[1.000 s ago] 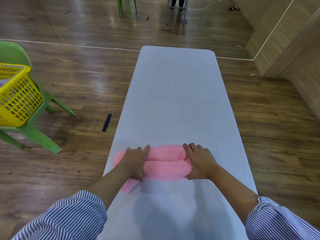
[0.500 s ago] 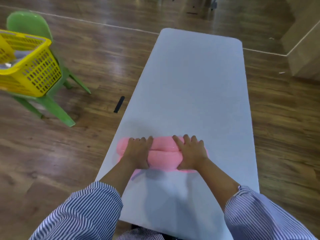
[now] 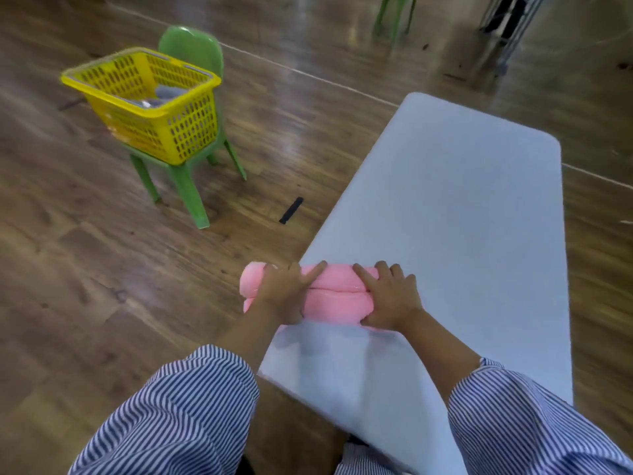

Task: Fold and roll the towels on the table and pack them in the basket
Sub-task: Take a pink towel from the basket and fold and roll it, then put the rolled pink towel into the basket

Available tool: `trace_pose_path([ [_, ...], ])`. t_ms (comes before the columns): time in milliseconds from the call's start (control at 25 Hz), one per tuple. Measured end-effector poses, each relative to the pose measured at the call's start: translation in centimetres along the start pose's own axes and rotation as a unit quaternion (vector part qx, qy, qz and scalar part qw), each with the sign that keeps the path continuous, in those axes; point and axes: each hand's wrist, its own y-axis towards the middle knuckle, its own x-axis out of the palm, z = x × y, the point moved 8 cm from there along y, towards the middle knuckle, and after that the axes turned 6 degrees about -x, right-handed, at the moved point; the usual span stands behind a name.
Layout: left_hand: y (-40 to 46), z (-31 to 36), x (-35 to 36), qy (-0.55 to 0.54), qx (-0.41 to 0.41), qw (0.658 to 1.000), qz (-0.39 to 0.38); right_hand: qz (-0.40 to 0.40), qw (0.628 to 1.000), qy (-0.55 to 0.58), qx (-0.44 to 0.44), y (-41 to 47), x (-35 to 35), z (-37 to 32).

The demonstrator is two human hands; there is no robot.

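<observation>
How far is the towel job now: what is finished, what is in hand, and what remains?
Done: grey cloth already lies in the yellow basket on the green chair. In hand: the left hand and right hand press on the rolled pink towel at the table edge. Left: packing that roll in the basket.

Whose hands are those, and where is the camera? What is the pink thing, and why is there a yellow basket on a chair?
The camera sits on a person's head, looking down, so you see their own arms in striped sleeves. The left hand and right hand both press on a pink towel, rolled up at the left edge of a pale table. The yellow basket rests on a green chair to the left; something grey already lies inside. The rolled towel goes there.
</observation>
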Motion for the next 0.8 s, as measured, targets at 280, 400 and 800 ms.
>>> trace_pose_path([
  [280,-11.0,-21.1,0.5,0.021,-0.1,0.992,0.075,0.082,0.989,0.016,-0.119,6.7,-8.0,-21.0],
  [400,-14.1,-27.3,1.5,0.032,-0.146,0.989,0.021,0.086,0.985,0.014,-0.152,9.1,-9.8,-27.3],
  [800,-10.9,-47.3,5.7,-0.015,-0.234,0.972,-0.007,0.087,0.965,-0.01,-0.249,27.0,-15.4,-40.9],
])
